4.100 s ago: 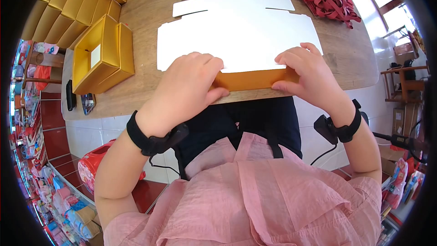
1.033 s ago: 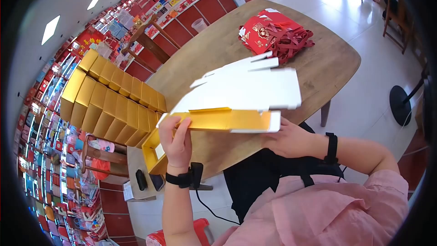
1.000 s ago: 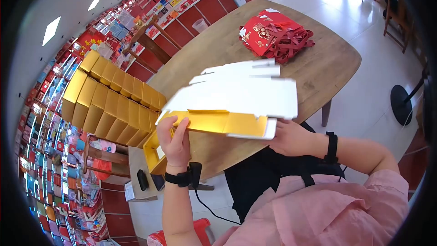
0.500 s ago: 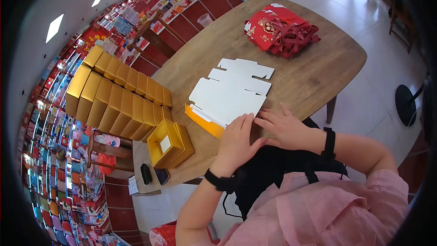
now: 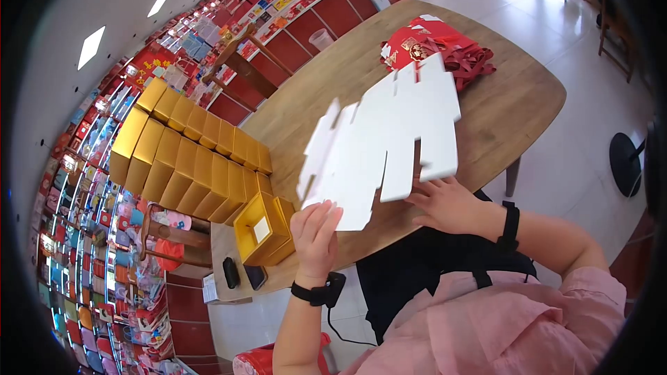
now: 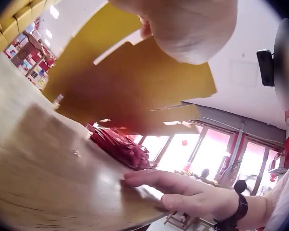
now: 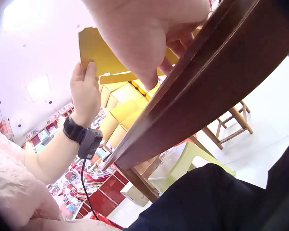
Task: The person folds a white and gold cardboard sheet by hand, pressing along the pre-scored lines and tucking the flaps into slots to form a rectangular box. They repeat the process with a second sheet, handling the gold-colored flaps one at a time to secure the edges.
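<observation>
A flat, notched cardboard box blank (image 5: 379,142) is raised over the table, its white face toward the head camera. In the left wrist view the gold underside of the box blank (image 6: 130,82) shows above the tabletop. My left hand (image 5: 316,239) pinches its near left corner, thumb and fingers on either side, as the right wrist view also shows for the left hand (image 7: 85,98). My right hand (image 5: 448,207) rests at the table's near edge by the lower right flap, fingers spread, as the left wrist view shows for the right hand (image 6: 192,192).
Stacked gold boxes (image 5: 194,160) line the table's left side. An open gold box (image 5: 253,236) stands nearer, with a black case (image 5: 231,273) and a phone (image 5: 255,276) beside it. Red gift bags (image 5: 434,45) lie at the back of the wooden table (image 5: 514,111).
Half a second ago the box blank lay on the table with both hands at its near corner. Now the left hand has lifted and turned it, and the right hand has come off it.
</observation>
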Demonstrator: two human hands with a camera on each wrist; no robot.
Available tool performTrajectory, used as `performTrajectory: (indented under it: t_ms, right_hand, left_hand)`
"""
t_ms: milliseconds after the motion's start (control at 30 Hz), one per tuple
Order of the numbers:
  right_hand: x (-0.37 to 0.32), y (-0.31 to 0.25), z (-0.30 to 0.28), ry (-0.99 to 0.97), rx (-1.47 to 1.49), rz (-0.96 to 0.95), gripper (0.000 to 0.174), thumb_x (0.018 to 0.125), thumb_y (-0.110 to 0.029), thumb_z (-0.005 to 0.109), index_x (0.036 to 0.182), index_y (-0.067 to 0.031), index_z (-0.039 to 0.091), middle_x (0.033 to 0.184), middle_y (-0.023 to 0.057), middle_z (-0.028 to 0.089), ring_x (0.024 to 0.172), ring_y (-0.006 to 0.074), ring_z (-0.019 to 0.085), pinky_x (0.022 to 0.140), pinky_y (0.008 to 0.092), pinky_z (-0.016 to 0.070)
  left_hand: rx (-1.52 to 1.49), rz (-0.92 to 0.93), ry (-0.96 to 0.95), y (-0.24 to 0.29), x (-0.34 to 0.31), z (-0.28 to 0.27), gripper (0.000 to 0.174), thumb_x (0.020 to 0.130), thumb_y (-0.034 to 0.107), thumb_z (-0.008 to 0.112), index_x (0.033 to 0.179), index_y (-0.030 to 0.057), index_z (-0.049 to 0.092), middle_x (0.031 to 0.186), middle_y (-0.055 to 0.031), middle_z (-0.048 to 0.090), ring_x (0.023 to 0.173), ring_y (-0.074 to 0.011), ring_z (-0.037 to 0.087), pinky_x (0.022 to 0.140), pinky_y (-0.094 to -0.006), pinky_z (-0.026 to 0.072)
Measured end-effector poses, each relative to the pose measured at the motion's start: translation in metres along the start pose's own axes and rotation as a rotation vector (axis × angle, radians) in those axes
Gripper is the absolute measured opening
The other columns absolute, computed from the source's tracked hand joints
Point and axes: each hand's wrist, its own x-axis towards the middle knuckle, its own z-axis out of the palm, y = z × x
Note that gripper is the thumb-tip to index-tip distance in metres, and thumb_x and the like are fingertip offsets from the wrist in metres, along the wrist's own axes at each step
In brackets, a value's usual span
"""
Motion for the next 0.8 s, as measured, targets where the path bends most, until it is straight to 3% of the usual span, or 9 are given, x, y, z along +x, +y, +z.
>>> performTrajectory:
  t_ms: [100, 233, 300, 467, 533, 600, 800]
  right_hand:
    - [0.003, -0.008, -0.004, -0.037, -0.002, 0.0, 0.049, 0.088, -0.039, 0.067, 0.127, -0.0104, 0.058, 0.136, 0.0152, 0.05, 0.136, 0.0311, 0.042, 0.111, 0.0661, 0.0272]
    - [0.001, -0.015, 0.001, -0.041, -0.069, -0.047, 0.052, 0.089, -0.039, 0.066, 0.131, -0.0115, 0.054, 0.136, 0.0149, 0.05, 0.137, 0.0313, 0.04, 0.109, 0.0669, 0.0283]
    - [0.003, -0.018, 0.002, -0.047, -0.061, -0.049, 0.052, 0.089, -0.039, 0.066, 0.132, -0.0115, 0.054, 0.136, 0.015, 0.05, 0.137, 0.0314, 0.04, 0.109, 0.0669, 0.0282]
    - [0.018, -0.022, 0.005, 0.004, -0.068, -0.062, 0.055, 0.09, -0.038, 0.066, 0.136, -0.0114, 0.051, 0.138, 0.0147, 0.049, 0.138, 0.0316, 0.04, 0.109, 0.0676, 0.0289]
    - [0.026, -0.02, 0.013, 0.059, -0.088, -0.064, 0.05, 0.09, -0.037, 0.065, 0.132, -0.0105, 0.054, 0.135, 0.0138, 0.051, 0.137, 0.0314, 0.04, 0.108, 0.0675, 0.0301]
    - [0.034, -0.016, 0.008, -0.096, -0.036, -0.076, 0.042, 0.091, -0.035, 0.064, 0.124, -0.01, 0.059, 0.132, 0.0125, 0.053, 0.137, 0.03, 0.041, 0.109, 0.0673, 0.0288]
    - [0.014, 0.002, -0.027, -0.122, -0.042, -0.032, 0.028, 0.091, -0.031, 0.063, 0.109, -0.0107, 0.067, 0.127, 0.01, 0.055, 0.135, 0.0263, 0.043, 0.11, 0.0669, 0.0266]
  left_hand:
    - [0.285, -0.129, -0.365, -0.018, -0.021, -0.005, 0.045, 0.076, -0.005, 0.063, 0.119, 0.0103, 0.066, 0.126, -0.0138, 0.059, 0.119, -0.0329, 0.054, 0.098, -0.045, 0.0419]
    - [0.266, -0.297, -0.519, -0.014, -0.032, 0.003, 0.05, 0.079, -0.006, 0.057, 0.127, 0.0095, 0.061, 0.134, -0.0183, 0.054, 0.124, -0.0366, 0.051, 0.104, -0.0466, 0.0402]
    - [-0.388, -0.577, -0.452, 0.003, -0.019, 0.007, 0.054, 0.082, 0.0, 0.057, 0.135, 0.0071, 0.053, 0.14, -0.0221, 0.048, 0.128, -0.0397, 0.047, 0.108, -0.0466, 0.0382]
    - [-0.447, -0.539, -0.524, 0.034, 0.012, 0.033, 0.066, 0.081, 0.014, 0.064, 0.142, 0.0027, 0.044, 0.14, -0.0238, 0.048, 0.128, -0.04, 0.047, 0.105, -0.0456, 0.0411]
    - [-0.194, -0.354, -0.519, 0.018, 0.014, 0.062, 0.067, 0.08, 0.016, 0.067, 0.142, 0.0034, 0.044, 0.136, -0.0237, 0.05, 0.123, -0.0402, 0.05, 0.103, -0.0461, 0.0427]
    - [-0.083, -0.415, -0.594, -0.008, 0.038, 0.077, 0.068, 0.081, 0.022, 0.069, 0.141, 0.0034, 0.044, 0.134, -0.0242, 0.051, 0.12, -0.0409, 0.051, 0.102, -0.0472, 0.0431]
    - [0.114, -0.497, -0.629, -0.031, 0.057, 0.127, 0.064, 0.085, 0.04, 0.067, 0.133, 0.0017, 0.049, 0.128, -0.0268, 0.052, 0.12, -0.0438, 0.051, 0.101, -0.0501, 0.0446]
